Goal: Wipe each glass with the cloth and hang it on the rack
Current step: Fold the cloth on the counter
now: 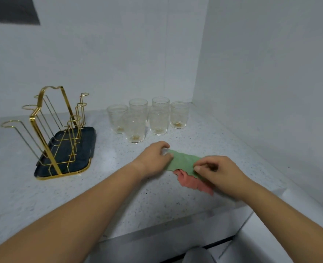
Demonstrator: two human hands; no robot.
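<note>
1. The left hand (155, 158) is pinching the far-left end of the cloth (183, 162), with its fingers curled over the edge.
2. The right hand (215, 171) is pinching the near-right end between thumb and fingertips.
3. The cloth, green, is stretching between the two hands. Its long axis is running left to right, with the right end lying slightly nearer. Whether it is touching the counter (119, 186) I cannot tell.
4. A pink cloth (193, 184) is lying crumpled on the counter under the cloth's near edge, trailing toward the near right.
5. Six glasses (136, 128) are standing upright, mouths up, in a tight cluster just beyond the hands.
6. The rack (48, 130), of gold wire, is standing well to the left on a dark tray (88, 147). Its long axis is running from near to far, leaning rightward, and its looped pegs are pointing up and outward on both sides.
</note>
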